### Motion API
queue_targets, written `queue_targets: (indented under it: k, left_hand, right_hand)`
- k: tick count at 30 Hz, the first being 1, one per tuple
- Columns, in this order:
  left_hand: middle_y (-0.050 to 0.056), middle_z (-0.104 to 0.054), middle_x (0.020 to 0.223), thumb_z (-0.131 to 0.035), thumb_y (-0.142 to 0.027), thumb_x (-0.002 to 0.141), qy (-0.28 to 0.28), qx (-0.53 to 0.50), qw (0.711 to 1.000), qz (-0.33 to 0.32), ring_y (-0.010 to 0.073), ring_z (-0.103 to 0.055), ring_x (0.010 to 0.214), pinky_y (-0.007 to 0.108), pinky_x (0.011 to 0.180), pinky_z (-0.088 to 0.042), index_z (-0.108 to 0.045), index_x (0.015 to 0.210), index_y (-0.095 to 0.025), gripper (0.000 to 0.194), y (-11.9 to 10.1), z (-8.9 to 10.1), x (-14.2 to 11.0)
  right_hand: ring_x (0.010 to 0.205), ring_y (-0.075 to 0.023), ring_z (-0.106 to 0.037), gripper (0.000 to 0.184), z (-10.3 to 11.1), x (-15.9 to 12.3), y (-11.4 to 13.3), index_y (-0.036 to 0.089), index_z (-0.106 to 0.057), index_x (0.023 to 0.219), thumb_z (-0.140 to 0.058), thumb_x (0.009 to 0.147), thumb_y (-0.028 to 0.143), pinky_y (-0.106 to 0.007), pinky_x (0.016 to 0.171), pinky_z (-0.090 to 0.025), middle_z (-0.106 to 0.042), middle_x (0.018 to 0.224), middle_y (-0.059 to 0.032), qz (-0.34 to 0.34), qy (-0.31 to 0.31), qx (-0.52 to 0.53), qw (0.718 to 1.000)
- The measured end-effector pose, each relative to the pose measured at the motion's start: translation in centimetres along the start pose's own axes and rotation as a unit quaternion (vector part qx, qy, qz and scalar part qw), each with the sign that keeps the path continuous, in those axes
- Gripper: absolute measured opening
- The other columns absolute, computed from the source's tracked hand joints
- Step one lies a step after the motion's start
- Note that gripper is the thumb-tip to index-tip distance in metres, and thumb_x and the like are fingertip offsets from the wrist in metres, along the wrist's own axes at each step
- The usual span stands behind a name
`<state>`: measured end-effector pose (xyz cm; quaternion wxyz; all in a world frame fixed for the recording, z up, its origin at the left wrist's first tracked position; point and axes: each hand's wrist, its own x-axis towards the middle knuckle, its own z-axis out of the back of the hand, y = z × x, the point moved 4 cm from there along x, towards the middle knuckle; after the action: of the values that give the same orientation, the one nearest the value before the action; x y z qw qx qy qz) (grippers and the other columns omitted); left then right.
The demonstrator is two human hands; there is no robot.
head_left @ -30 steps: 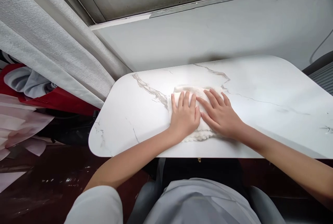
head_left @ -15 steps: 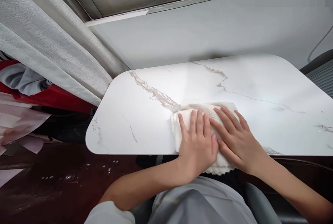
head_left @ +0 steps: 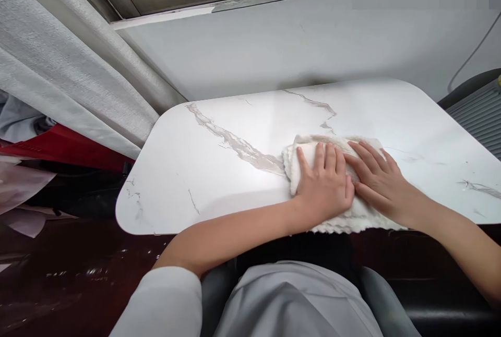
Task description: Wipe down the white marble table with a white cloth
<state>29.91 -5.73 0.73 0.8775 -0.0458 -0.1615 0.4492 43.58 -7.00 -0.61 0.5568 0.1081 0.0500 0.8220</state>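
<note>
A folded white fluffy cloth (head_left: pixel 303 150) lies on the white marble-patterned table (head_left: pixel 219 175), near its front edge. My left hand (head_left: pixel 324 185) presses flat on the cloth's left part, fingers stretched out and close together. My right hand (head_left: pixel 381 183) lies flat on the cloth's right part, fingers spread and pointing up-left. The two hands touch side by side. Much of the cloth is hidden under them; its scalloped front edge (head_left: pixel 344 225) hangs at the table's rim.
A grey textured curtain (head_left: pixel 74 71) hangs at the left, beside the table's corner. Red and grey items (head_left: pixel 58 144) sit low on the left over a dark glossy floor. A grey wall (head_left: pixel 297 39) stands behind the table. A dark chair (head_left: pixel 473 102) shows at the right.
Both hands slid the cloth across the table, first toward the front edge, then to the right and slightly away from me. The hands stay flat on it.
</note>
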Motion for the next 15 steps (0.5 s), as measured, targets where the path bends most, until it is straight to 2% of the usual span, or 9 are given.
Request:
queue_targets:
  k: [3, 6, 8, 11, 15]
  left_hand:
    - [0.021, -0.036, 0.155, -0.031, -0.029, 0.097, 0.001, 0.0, 1.0, 0.014, 0.0365, -0.028, 0.146, 0.072, 0.116, -0.015, -0.041, 0.145, -0.005, 0.055, 1.4, -0.4, 2.6]
    - [0.018, -0.038, 0.155, -0.031, -0.024, 0.096, 0.001, 0.005, 0.999, 0.042, 0.0336, -0.03, 0.146, 0.067, 0.118, -0.014, -0.042, 0.145, -0.009, 0.052, 3.3, -0.9, 5.6]
    - [0.017, -0.039, 0.154, -0.029, -0.022, 0.096, -0.007, 0.008, 0.998, 0.066, 0.031, -0.03, 0.146, 0.064, 0.12, -0.014, -0.041, 0.145, -0.01, 0.052, 4.9, -1.1, 7.8]
    - [0.015, -0.043, 0.152, -0.029, -0.021, 0.096, -0.029, 0.009, 0.995, 0.091, 0.0275, -0.034, 0.144, 0.059, 0.121, -0.015, -0.045, 0.142, -0.012, 0.049, 7.4, -1.1, 10.7]
    - [0.009, -0.046, 0.151, -0.03, -0.022, 0.096, -0.034, 0.003, 0.995, 0.093, 0.0222, -0.036, 0.142, 0.052, 0.122, -0.016, -0.047, 0.14, -0.019, 0.048, 10.0, -1.2, 13.7]
  right_hand:
    - [0.152, -0.0261, -0.011, 0.059, 0.0, 3.1, -1.4, 0.034, -0.022, 0.156, -0.016, 0.098, 0.045, -0.062, 0.118, -0.015, -0.022, 0.163, -0.0051, -0.051, 0.03, 0.006, 0.998]
    - [0.152, -0.0263, -0.007, 0.058, -0.1, 7.3, -2.4, 0.028, -0.028, 0.153, -0.02, 0.097, 0.04, -0.063, 0.118, -0.012, -0.019, 0.164, -0.0073, -0.085, 0.078, 0.026, 0.993]
    - [0.152, -0.0289, -0.012, 0.056, 0.0, 10.2, -2.8, 0.026, -0.035, 0.149, -0.021, 0.095, 0.035, -0.068, 0.115, -0.013, -0.023, 0.162, -0.0093, -0.102, 0.056, 0.026, 0.993]
    - [0.149, -0.0299, -0.021, 0.052, 0.0, 13.9, -3.2, 0.025, -0.042, 0.142, -0.023, 0.094, 0.032, -0.068, 0.114, -0.016, -0.031, 0.159, -0.0104, -0.104, -0.01, 0.021, 0.994]
    - [0.147, -0.0291, -0.026, 0.05, -0.4, 17.3, -4.1, 0.026, -0.045, 0.138, -0.023, 0.093, 0.029, -0.066, 0.114, -0.018, -0.038, 0.154, -0.0093, -0.112, -0.048, 0.022, 0.992]
